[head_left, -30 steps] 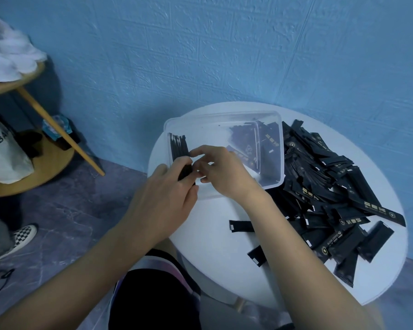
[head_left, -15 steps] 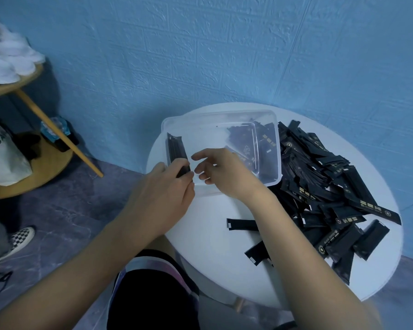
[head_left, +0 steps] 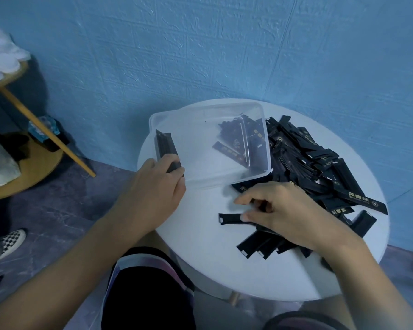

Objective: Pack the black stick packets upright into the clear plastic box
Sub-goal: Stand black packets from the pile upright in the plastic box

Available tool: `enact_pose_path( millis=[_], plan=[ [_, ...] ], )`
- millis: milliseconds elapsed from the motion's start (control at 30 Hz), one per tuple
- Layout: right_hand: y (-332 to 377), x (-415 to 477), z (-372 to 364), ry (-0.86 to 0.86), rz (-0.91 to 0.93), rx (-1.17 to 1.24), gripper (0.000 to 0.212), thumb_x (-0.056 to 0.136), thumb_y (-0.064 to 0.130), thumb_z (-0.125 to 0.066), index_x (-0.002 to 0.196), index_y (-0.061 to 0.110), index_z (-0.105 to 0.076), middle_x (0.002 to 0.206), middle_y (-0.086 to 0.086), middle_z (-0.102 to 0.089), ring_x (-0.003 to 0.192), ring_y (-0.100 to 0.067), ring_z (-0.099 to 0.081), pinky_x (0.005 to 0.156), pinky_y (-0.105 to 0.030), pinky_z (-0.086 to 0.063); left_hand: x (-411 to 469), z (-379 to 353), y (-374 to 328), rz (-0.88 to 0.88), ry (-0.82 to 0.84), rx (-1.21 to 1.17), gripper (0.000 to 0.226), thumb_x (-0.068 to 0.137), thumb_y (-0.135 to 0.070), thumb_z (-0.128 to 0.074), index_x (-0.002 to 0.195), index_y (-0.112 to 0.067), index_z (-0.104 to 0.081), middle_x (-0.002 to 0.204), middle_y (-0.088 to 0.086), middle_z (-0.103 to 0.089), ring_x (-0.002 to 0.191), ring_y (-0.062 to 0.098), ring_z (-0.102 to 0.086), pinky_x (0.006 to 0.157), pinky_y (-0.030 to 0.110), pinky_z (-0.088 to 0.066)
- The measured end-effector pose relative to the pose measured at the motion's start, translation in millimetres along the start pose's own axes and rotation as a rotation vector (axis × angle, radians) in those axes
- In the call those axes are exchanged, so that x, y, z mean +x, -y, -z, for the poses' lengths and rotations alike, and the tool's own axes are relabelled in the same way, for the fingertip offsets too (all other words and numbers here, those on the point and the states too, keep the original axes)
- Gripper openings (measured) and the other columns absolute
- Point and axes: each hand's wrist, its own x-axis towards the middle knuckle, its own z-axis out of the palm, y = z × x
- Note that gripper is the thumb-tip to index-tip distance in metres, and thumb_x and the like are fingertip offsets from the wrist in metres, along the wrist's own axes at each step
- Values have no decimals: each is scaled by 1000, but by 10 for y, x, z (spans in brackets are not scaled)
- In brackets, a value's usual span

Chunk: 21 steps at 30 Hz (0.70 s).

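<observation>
Presently, upright black stick packets are clamped by the left hand at nine o'clock inside the clear plastic box; a single packet is pinched by the right hand. Gold print is unreadable.

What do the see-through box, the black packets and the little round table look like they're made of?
The clear box looks like thin, slightly frosted plastic: the packets beyond show through its wall. The black packets seem to be matte foil or plastic film, flat with crimped ends and gold print; which one is unclear. The round table has a smooth white top, perhaps painted or laminated.
</observation>
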Motion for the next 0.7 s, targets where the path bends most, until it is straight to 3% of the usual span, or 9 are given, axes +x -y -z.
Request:
enact_pose_path(
  millis=[133, 267, 400, 567, 700],
  plan=[
    [-125, -123, -51, 148, 10, -130, 59, 77, 57, -77, 131, 42, -59, 119, 34, -51, 112, 3, -43, 99, -23, -40, 15, 32, -24, 32, 37, 20, 46, 104, -35, -34, 135, -19, -65, 147, -6, -46, 93, 12, -36, 67, 27, -34],
    [-145, -155, -142, 215, 16, -160, 69, 79, 50, -77, 142, 41, -50, 126, 32, -41, 115, -2, -36, 102, -17, -32, 14, 49, -33, 37, 57, 35, 48, 104, -36, -31, 138, -20, -62, 150, -7, -43, 94, 11, -35, 68, 27, -33],
    [-115, -67, -193, 154, 34, -163, 55, 85, 45, -74, 137, 38, -56, 123, 26, -47, 114, -4, -38, 101, -19, -33, 17, 45, -26, 32, 59, 33, 49, 104, -36, -32, 136, -19, -64, 149, -5, -45, 94, 13, -36, 70, 30, -37],
    [-26, 102, -298, 51, 88, -210, 24, 91, 38, -68, 114, 32, -68, 111, 18, -56, 105, -11, -45, 92, -22, -36, 19, 40, -23, 28, 59, 42, 52, 102, -38, -29, 135, -19, -65, 148, -6, -45, 101, 19, -50, 69, 29, -40],
    [22, 217, -387, -15, 124, -208, 20, 92, 37, -67, 110, 29, -69, 104, 12, -60, 103, -17, -50, 91, -29, -42, 22, 30, -11, 22, 38, 26, 52, 100, -37, -30, 127, -16, -70, 144, -5, -49, 95, 20, -50, 64, 30, -39]
  ],
)
